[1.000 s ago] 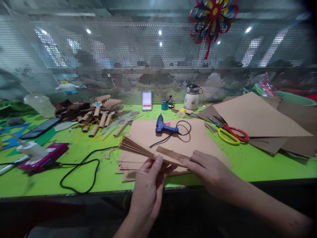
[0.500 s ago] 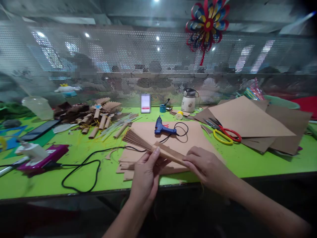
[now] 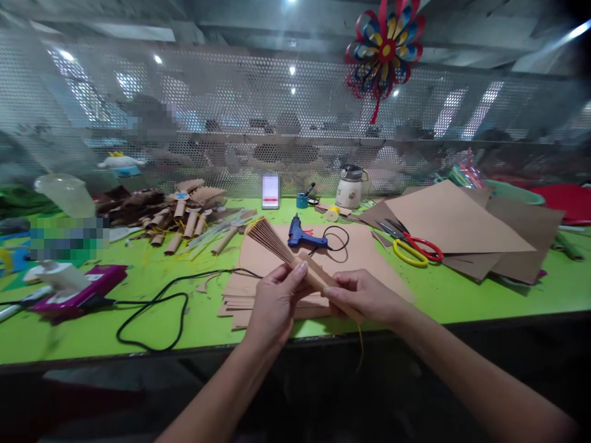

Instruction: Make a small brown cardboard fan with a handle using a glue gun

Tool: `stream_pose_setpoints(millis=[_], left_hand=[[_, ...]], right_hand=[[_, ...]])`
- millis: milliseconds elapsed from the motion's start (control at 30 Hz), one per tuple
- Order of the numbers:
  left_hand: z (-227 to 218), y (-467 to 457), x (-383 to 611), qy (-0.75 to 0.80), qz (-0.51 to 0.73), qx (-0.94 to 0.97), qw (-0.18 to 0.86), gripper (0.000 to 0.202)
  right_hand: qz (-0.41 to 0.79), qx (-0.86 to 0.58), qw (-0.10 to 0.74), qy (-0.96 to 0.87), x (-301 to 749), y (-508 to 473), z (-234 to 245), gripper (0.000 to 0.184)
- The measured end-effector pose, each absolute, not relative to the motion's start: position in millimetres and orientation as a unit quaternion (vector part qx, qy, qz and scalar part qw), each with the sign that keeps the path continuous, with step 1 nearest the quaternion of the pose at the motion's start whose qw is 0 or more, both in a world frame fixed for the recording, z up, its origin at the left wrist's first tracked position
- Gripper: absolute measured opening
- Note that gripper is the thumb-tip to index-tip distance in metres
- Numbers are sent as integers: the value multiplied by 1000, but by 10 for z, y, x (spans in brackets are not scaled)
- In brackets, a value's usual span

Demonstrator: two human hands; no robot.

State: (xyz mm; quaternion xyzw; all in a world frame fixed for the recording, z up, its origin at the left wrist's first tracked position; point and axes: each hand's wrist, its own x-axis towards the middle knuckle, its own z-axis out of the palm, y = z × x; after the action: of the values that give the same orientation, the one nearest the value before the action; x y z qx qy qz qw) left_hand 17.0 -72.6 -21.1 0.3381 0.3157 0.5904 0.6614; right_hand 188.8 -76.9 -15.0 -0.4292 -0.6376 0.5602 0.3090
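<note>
Between my hands is a pleated brown paper fan (image 3: 270, 240), its folds spread toward the upper left. My left hand (image 3: 279, 298) pinches it near the middle, thumb on top. Lower down, my right hand (image 3: 360, 295) grips the flat brown paper strip (image 3: 314, 274) at the fan's handle end, with fingers partly hidden behind it. A thin yellow string (image 3: 360, 344) hangs below the right hand. Beneath the fan lie stacked brown paper sheets (image 3: 240, 307), and a blue glue gun (image 3: 307, 237) rests on them just beyond my hands.
Scissors (image 3: 413, 249) with red and yellow handles lie right, beside large brown sheets (image 3: 462, 221). Rolled paper pieces (image 3: 189, 224) are heaped at left. A black cable (image 3: 184, 295) loops from a purple power strip (image 3: 87, 289). A phone (image 3: 270, 191) and a jug (image 3: 349, 187) stand behind.
The fan has turned steeper, its spread end moving up and right. My right hand has shifted left along the strip, closer to my left hand, and the yellow string now shows clearly.
</note>
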Motion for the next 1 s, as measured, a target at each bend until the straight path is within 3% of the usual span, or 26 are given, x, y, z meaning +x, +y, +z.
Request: stream_pose_setpoints(millis=[200,467,667,833,1000], left_hand=[[-179,-640,219,303,585,352,665,19],[-158,-489,178,309,569,369,667,22],[-120,-457,220,270,565,369,687,23],[-155,-357,258,271,586,350,679,22],[-147,-264,212,278,599,353,663,26]], right_hand=[[580,-438,349,-592,1870,-800,-206,35],[649,-369,333,-575,1904,-773,-284,32],[603,-379,367,-598,1880,-751,-263,32],[486,-434,334,-681,1901,-765,-295,27],[105,-498,443,-738,1961,-857,-323,34]])
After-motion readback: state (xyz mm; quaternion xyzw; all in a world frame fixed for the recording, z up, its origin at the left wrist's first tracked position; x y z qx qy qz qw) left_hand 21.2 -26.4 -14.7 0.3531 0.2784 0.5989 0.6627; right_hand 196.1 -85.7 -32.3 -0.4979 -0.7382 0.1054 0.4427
